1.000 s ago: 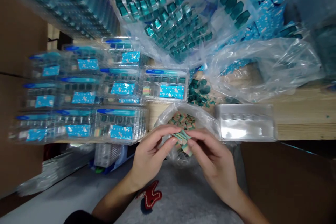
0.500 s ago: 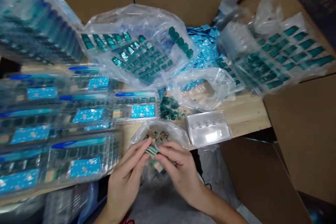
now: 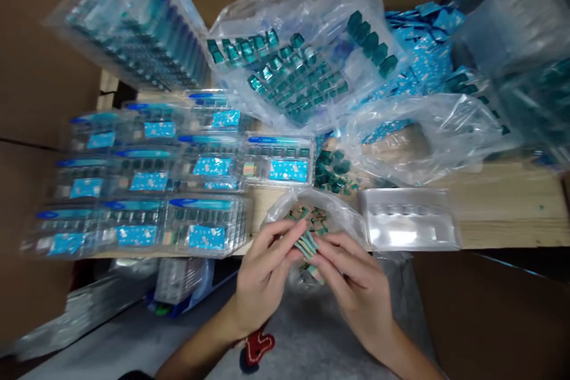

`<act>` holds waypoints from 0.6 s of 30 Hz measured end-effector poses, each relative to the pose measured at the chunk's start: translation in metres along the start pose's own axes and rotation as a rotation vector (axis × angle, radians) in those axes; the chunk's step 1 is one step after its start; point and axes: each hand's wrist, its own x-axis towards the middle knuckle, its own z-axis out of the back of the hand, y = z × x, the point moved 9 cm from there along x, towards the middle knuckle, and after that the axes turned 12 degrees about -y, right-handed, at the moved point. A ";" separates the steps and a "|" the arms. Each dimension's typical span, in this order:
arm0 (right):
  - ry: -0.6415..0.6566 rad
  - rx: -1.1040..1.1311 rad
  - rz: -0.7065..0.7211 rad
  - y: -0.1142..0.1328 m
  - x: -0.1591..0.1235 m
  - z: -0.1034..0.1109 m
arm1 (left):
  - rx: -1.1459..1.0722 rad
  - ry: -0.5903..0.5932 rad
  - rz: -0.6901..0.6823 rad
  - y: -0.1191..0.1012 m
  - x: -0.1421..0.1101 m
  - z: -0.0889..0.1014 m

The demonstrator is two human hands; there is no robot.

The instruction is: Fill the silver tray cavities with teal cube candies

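My left hand (image 3: pixel 268 270) pinches a few small green-and-tan striped blocks (image 3: pixel 306 244) between thumb and fingers. My right hand (image 3: pixel 356 279) grips the same little stack from the other side, fingertips closed on it. Just behind and below the hands is an open clear plastic bag (image 3: pixel 278 206) of similar small pieces. To its right lies a clear plastic tray (image 3: pixel 409 219) with a row of moulded hollows. Loose dark teal pieces (image 3: pixel 332 169) are scattered on the wooden table behind the bag.
Filled clear packs (image 3: pixel 207 219) with blue pens and blue patterned packets stand in rows at left. Behind are a tall stack of packs (image 3: pixel 142 35), a big bag of teal pieces (image 3: pixel 298 71), blue packets (image 3: pixel 423 41) and another plastic bag (image 3: pixel 463 130). Cardboard (image 3: pixel 494 314) stands at right.
The view has swung left, so everything sits further right in the picture. Both hands stay together at the bag, still holding the striped blocks.
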 end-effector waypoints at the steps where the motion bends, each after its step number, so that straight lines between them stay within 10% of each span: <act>1: 0.003 -0.007 0.009 0.000 0.000 0.000 | 0.002 0.022 -0.013 -0.001 0.000 -0.001; 18: 0.019 -0.110 0.169 0.016 0.012 0.003 | -0.216 0.029 0.113 0.009 0.013 0.007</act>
